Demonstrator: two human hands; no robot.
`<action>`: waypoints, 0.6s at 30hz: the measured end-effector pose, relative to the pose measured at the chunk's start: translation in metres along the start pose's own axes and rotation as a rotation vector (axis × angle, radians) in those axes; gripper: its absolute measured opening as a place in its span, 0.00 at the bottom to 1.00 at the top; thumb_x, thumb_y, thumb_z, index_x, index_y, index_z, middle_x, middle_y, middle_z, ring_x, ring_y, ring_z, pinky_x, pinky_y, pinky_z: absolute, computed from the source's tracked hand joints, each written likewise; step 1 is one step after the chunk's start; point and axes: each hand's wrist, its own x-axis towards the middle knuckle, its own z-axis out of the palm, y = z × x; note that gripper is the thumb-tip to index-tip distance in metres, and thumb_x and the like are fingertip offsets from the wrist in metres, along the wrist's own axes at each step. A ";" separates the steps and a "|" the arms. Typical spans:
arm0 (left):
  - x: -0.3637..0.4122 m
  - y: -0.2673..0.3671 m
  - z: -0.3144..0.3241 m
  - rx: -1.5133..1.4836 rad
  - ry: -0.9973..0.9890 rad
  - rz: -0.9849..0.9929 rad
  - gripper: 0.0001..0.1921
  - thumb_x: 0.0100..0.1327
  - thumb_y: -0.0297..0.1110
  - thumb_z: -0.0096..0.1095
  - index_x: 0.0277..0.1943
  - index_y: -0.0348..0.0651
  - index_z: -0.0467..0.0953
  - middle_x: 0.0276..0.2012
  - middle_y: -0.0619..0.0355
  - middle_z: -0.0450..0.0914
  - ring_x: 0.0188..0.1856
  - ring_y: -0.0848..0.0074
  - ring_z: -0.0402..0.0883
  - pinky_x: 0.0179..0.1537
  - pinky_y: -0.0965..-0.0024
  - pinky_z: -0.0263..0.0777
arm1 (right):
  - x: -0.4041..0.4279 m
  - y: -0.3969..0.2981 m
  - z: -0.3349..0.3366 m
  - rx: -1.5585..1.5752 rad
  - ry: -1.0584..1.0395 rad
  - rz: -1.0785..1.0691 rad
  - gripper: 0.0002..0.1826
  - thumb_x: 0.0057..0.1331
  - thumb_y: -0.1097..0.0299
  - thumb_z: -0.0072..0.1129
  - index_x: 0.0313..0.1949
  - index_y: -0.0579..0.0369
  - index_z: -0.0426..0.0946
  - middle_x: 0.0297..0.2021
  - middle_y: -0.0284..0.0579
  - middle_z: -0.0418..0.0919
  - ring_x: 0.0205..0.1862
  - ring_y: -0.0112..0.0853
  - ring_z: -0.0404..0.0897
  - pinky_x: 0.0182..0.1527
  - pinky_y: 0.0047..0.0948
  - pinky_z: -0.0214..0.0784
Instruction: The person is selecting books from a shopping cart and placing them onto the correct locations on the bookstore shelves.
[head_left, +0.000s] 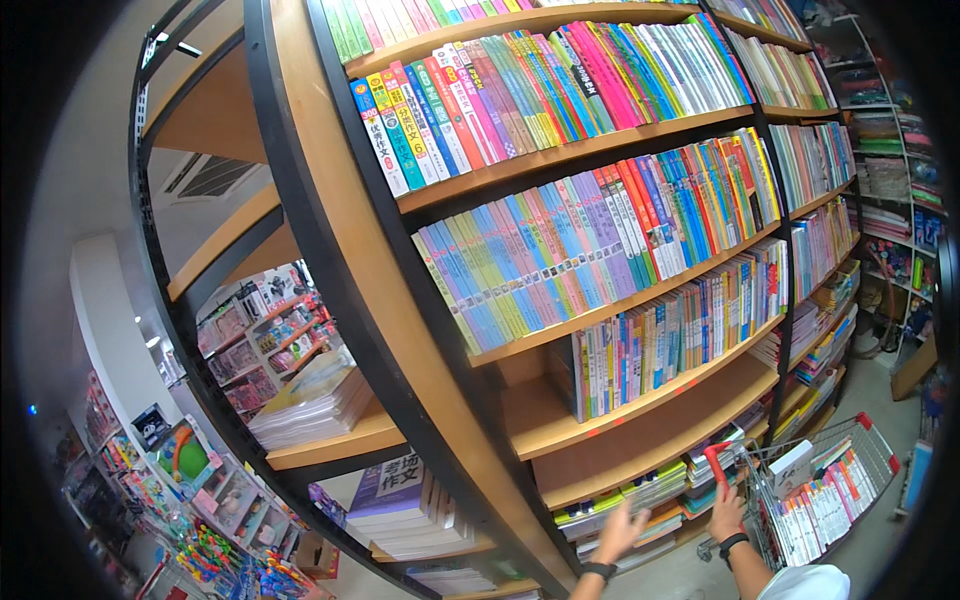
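Note:
My right hand (726, 510), with a dark band at the wrist, is closed around the red handle (717, 465) of a wire shopping cart (874, 469). The cart holds a row of upright books (825, 510) and a white box-like item (791, 469). My left hand (621, 531), also with a dark wristband, is raised with fingers apart in front of the lowest shelves, nearest to stacked books (652, 484); it holds nothing. Above, a wooden bookshelf (637, 442) carries tight rows of upright books (525, 262).
The shelf's wooden and black metal upright (375, 300) stands close on the left. Side shelves hold a plastic-wrapped stack (315, 405) and purple books (397, 499). Toy displays (240, 495) stand lower left; packed racks (885, 150) stand far right beyond the cart.

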 end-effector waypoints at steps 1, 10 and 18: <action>-0.008 0.024 0.008 -0.127 -0.074 0.135 0.28 0.70 0.43 0.63 0.66 0.34 0.70 0.61 0.39 0.76 0.65 0.54 0.75 0.66 0.58 0.67 | 0.008 0.003 0.005 -0.054 0.002 0.064 0.63 0.46 0.68 0.77 0.76 0.48 0.43 0.64 0.60 0.63 0.59 0.52 0.72 0.57 0.44 0.73; -0.063 0.174 0.090 -0.567 -0.842 0.544 0.16 0.77 0.39 0.49 0.54 0.36 0.77 0.55 0.52 0.79 0.65 0.64 0.70 0.72 0.58 0.52 | 0.015 0.006 0.009 0.047 0.180 0.025 0.51 0.50 0.73 0.70 0.73 0.55 0.52 0.45 0.55 0.76 0.38 0.50 0.84 0.41 0.43 0.78; -0.082 0.174 0.116 -0.498 -0.754 0.620 0.15 0.77 0.38 0.48 0.42 0.35 0.77 0.38 0.52 0.77 0.46 0.64 0.74 0.59 0.59 0.58 | 0.004 0.008 -0.010 0.081 0.245 0.004 0.49 0.50 0.75 0.66 0.72 0.57 0.54 0.45 0.57 0.75 0.39 0.50 0.83 0.41 0.42 0.78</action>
